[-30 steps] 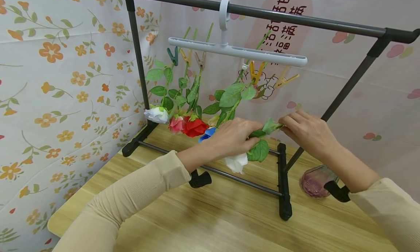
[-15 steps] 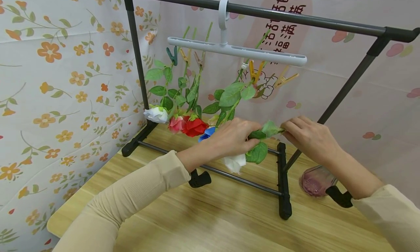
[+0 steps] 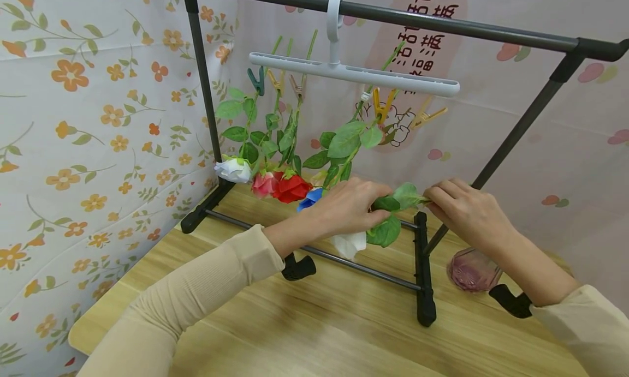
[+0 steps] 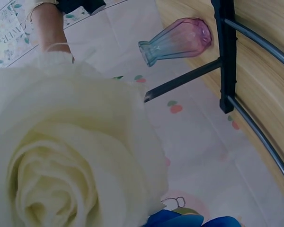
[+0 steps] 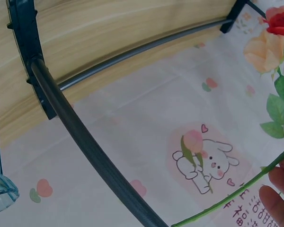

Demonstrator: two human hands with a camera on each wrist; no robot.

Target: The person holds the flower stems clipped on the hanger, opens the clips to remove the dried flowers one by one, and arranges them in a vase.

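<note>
Left hand (image 3: pixel 351 205) grips white rose (image 3: pixel 349 245) at 6 o'clock from hanger (image 3: pixel 314 66), right hand (image 3: pixel 469 210) at left's 3 o'clock pinches its stem (image 5: pixel 182 222), glass vase (image 3: pixel 473 269) sits at right hand's 6 o'clock.

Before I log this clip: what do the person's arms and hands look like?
Beige fabric sleeves end short of both wrists; the left is finely ribbed. Left hand and right hand: ungloved. A black, blunt-ended piece shows beside each wrist. No cables or markings visible.
</note>
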